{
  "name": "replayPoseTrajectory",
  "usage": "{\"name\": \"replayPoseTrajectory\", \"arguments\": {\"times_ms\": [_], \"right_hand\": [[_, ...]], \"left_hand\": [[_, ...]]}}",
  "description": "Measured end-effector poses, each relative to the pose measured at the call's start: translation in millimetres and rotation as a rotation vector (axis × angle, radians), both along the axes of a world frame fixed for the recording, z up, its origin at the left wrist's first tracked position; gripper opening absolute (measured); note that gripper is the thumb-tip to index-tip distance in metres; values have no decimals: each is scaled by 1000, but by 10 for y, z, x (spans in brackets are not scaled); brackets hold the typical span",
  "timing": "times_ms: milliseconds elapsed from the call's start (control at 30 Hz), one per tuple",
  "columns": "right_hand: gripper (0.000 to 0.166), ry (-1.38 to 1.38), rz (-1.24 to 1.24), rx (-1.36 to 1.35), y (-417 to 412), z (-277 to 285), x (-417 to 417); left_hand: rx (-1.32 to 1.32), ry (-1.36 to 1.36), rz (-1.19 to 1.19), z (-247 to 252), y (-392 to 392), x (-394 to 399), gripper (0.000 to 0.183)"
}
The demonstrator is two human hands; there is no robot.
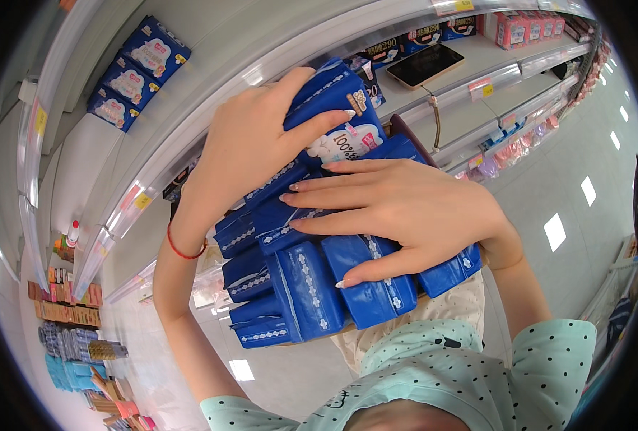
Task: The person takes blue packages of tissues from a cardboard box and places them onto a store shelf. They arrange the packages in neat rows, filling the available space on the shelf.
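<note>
My left hand point(254, 134), with a red string at its wrist, grips a blue soft pack of sanitary pads point(332, 116), thumb across its printed face. The pack tilts at the far end of a pile of similar blue packs point(308, 291). My right hand point(405, 207) lies palm down over the pile, fingers apart and pressing on the pack tops. Several packs stand side by side, with their folded ends towards me. A maroon panel point(411, 139) shows behind the pile, and a thin brown edge runs below it; most of what holds the packs is hidden.
Three blue packs point(135, 75) stand on the shelf at upper left. A smartphone point(425, 65) with a strap lies on the right shelf, near dark packs point(421, 37) and pink packs point(529, 29). Shelf price rails point(135, 202) run close to my left arm. Tiled floor point(545, 215) is at right.
</note>
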State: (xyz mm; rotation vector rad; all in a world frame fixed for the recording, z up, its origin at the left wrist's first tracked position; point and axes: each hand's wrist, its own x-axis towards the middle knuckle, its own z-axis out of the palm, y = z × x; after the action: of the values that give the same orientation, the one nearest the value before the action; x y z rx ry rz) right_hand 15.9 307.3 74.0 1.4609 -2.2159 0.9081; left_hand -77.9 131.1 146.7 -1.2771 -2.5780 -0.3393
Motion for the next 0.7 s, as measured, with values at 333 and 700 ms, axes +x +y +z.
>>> {"name": "replayPoseTrajectory", "arguments": {"times_ms": [333, 700], "right_hand": [[60, -39, -12, 29, 11, 38, -1], [88, -73, -345, 164, -26, 138, 88]], "left_hand": [[-165, -354, -102, -223, 69, -132, 55], [92, -577, 73, -267, -762, -118, 49]]}}
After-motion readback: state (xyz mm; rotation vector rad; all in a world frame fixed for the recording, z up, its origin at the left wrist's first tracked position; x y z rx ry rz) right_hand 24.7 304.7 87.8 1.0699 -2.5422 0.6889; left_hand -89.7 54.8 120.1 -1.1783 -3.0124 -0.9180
